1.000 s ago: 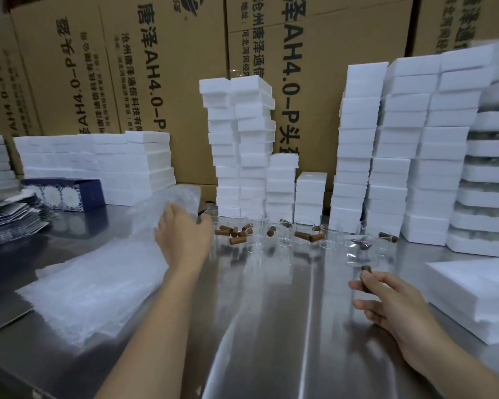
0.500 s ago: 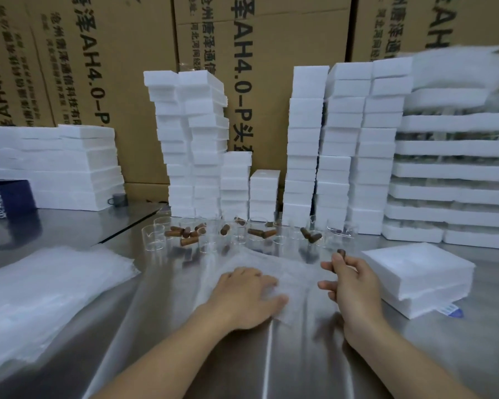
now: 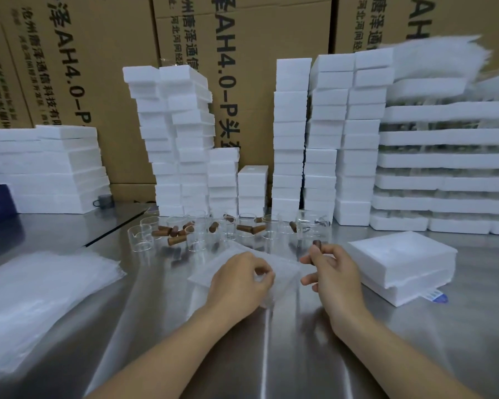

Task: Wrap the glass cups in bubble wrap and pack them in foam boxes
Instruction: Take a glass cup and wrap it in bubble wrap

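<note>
A single bubble wrap sheet (image 3: 283, 269) lies flat on the steel table in front of me. My left hand (image 3: 239, 279) sits on it, fingers curled and pinching the sheet near its middle. My right hand (image 3: 333, 273) is at the sheet's right edge and holds a glass cup by its brown wooden handle (image 3: 317, 243); the glass itself is hard to make out. Several more glass cups (image 3: 196, 233) with wooden handles stand in a row behind the sheet. A foam box (image 3: 404, 260) sits just right of my right hand.
A pile of bubble wrap sheets (image 3: 38, 295) lies at the left. Tall stacks of foam boxes (image 3: 290, 139) line the back, with cardboard cartons (image 3: 98, 67) behind. Low foam stacks (image 3: 49, 168) stand at far left, wide foam trays (image 3: 447, 159) at right.
My left hand carried one sheet from the left pile to the table centre and laid it flat. Its fingers have now curled on the sheet. My right hand stayed put with the cup.
</note>
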A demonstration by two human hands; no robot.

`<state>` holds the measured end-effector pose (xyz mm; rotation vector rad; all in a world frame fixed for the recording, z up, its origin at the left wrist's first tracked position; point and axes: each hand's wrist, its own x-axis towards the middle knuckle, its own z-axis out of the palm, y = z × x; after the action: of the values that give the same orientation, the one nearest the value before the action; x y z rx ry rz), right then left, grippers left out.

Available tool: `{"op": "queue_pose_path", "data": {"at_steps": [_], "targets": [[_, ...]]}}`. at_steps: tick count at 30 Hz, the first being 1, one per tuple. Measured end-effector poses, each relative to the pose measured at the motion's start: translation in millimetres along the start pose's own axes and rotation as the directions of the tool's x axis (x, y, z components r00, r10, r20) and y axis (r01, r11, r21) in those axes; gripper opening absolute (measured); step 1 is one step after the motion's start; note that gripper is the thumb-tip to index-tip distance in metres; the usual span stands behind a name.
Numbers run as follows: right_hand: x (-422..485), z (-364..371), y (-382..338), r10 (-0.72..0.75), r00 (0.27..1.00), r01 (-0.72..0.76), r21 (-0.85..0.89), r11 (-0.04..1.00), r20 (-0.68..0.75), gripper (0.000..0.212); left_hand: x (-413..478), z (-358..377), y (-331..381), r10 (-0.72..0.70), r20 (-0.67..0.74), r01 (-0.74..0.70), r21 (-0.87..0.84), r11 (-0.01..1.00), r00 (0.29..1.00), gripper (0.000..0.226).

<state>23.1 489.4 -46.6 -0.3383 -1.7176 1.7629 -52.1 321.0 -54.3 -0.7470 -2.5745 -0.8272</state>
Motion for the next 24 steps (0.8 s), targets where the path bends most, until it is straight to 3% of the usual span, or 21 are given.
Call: {"op": "queue_pose_path", "data": {"at_steps": [3, 6, 10, 13, 16, 19, 21, 24], "targets": [[-2.4, 2.1, 1.6, -0.021, 0.997, 0.024, -0.035, 0.999, 0.072, 0.010, 6.9, -2.5, -6.1, -0.168, -0.075, 0.141, -0.278, 0.950, 0.983, 0.022], [-7.3, 5.1, 1.6, -0.045, 0.986, 0.055, -0.059, 0.997, 0.162, 0.009, 12.7, -8.3, -10.2, -0.273, -0.134, 0.176, -0.490, 0.854, 0.953, 0.018], [-14.0, 9.0, 0.6, -0.097, 0.956, 0.138, -0.131, 0.982, 0.276, 0.005, 13.6, -15.4, -7.1, -0.379, -0.207, 0.140, -0.690, 0.710, 0.902, 0.026], [-17.8, 10.7, 2.5, -0.083, 0.941, 0.154, -0.196, 0.968, 0.329, 0.008, 11.0, -21.1, -1.4, -0.365, -0.327, 0.021, -0.720, 0.694, 0.872, 0.020], [-19.7, 10.9, 2.7, -0.054, 0.931, 0.150, -0.242, 0.959, 0.362, 0.012, 5.0, -24.8, 6.7, -0.213, -0.416, -0.111, -0.630, 0.768, 0.884, 0.013], [-17.6, 10.6, 1.9, -0.027, 0.927, 0.116, -0.220, 0.969, 0.373, 0.014, -4.3, -23.0, 17.9, 0.150, -0.434, -0.322, -0.355, 0.878, 0.888, 0.013], [-15.3, 8.9, 1.8, -0.002, 0.935, 0.079, -0.204, 0.976, 0.355, 0.020, -11.8, -18.3, 27.5, 0.353, -0.433, -0.461, -0.174, 0.870, 0.830, 0.018], [-13.2, 6.7, -1.7, 0.060, 0.951, -0.017, -0.144, 0.989, 0.303, 0.025, -21.2, -13.8, 42.8, 0.479, -0.415, -0.554, -0.073, 0.830, 0.773, 0.010]]}}
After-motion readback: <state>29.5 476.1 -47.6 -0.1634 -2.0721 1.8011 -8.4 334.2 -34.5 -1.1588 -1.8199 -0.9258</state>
